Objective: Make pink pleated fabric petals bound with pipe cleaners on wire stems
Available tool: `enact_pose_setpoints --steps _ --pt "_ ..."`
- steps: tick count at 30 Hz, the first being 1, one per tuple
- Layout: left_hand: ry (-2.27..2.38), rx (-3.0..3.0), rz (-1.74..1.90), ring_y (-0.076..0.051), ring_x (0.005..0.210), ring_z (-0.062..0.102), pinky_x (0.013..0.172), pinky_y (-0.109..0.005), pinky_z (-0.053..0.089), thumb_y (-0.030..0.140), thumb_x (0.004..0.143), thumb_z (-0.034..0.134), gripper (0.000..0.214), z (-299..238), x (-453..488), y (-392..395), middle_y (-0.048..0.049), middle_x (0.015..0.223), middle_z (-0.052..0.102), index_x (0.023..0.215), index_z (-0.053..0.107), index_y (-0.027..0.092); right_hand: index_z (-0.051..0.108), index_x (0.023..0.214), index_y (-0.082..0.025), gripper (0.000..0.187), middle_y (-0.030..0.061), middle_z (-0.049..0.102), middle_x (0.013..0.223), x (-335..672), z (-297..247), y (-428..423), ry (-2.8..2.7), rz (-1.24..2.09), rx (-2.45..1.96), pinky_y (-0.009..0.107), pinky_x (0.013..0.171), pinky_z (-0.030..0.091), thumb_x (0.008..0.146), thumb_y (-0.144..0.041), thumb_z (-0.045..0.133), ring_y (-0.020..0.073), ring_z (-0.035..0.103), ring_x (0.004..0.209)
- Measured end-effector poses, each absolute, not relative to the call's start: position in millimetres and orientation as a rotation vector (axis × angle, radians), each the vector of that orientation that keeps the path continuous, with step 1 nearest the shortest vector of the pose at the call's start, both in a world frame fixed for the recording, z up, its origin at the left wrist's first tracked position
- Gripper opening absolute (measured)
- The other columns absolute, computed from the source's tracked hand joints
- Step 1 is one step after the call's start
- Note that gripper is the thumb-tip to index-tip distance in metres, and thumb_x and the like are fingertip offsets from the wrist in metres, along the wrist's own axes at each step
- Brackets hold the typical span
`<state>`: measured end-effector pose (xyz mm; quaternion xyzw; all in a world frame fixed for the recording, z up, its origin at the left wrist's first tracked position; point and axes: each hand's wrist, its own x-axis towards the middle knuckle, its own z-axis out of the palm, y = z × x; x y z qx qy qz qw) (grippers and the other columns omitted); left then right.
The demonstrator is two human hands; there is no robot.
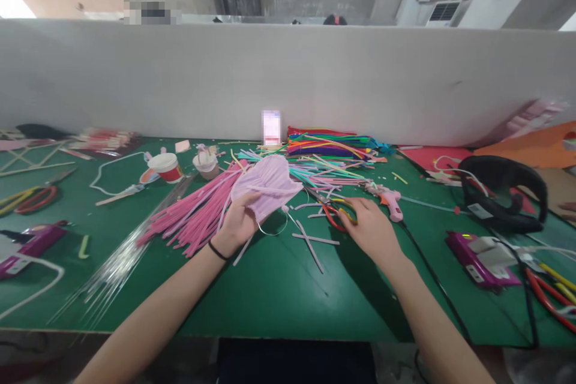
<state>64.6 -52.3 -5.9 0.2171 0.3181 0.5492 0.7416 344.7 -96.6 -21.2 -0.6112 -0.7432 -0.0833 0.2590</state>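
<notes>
My left hand [240,219] grips a lilac heart-shaped piece [267,183] made of fuzzy pipe cleaners, its thumb across the lower edge. A thin wire loop hangs below the piece. My right hand [371,225] has its fingers on the yellow and red handles of a pair of scissors [335,213], whose blades point toward the heart. Short cut lengths of lilac pipe cleaner [310,243] lie on the table between the hands. A bundle of pink pipe cleaners [193,210] spreads beneath and left of the heart.
The green table [279,306] ends at a pale partition. Multicoloured pipe cleaners [333,144] lie at the back beside an upright phone [271,127]. A pink glue gun [391,201] with a black cord is right of my right hand. Paper cups [166,166] and clear rods [121,261] lie left.
</notes>
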Motion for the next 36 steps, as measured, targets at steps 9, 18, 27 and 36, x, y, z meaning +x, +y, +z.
enact_pose_setpoints --steps 9,18,27,36 --pt "0.783 0.51 1.186 -0.027 0.09 0.07 0.081 -0.038 0.058 0.006 0.076 0.058 0.041 -12.4 60.7 -49.7 -0.0087 0.099 0.073 0.117 0.061 0.012 0.066 0.087 -0.019 0.021 0.0115 0.068 0.084 344.3 -53.4 -83.3 -2.055 -0.477 -1.864 0.038 0.068 0.035 0.086 -0.037 0.057 0.0296 0.051 0.088" --pt "0.683 0.494 1.229 -0.026 0.097 0.068 0.085 -0.038 0.057 0.007 0.079 0.053 0.046 -6.5 59.9 -50.1 -0.0099 0.11 0.07 0.125 0.055 0.013 0.06 0.085 -0.016 0.013 0.0157 0.067 0.086 335.9 -57.3 -87.9 -1.947 -0.422 -1.814 0.045 0.078 0.031 0.087 -0.024 0.051 0.0328 0.048 0.094" --pt "0.722 0.508 1.207 -0.027 0.093 0.069 0.078 -0.037 0.059 0.012 0.081 0.053 0.042 -11.0 54.8 -47.1 -0.0097 0.102 0.073 0.123 0.054 0.014 0.053 0.095 -0.019 0.034 0.0086 0.067 0.085 333.8 -58.0 -82.3 -1.445 0.511 -1.465 0.036 0.068 0.044 0.084 -0.051 0.051 0.0235 0.06 0.079" --pt "0.721 0.506 1.2 -0.025 0.091 0.07 0.078 -0.036 0.059 0.011 0.08 0.055 0.051 -10.5 56.4 -48.6 -0.0095 0.106 0.072 0.13 0.049 0.015 0.061 0.084 -0.019 0.036 0.0034 0.063 0.076 329.2 -56.4 -84.0 -1.288 0.517 -1.4 0.032 0.064 0.045 0.069 -0.05 0.068 0.0179 0.058 0.066"
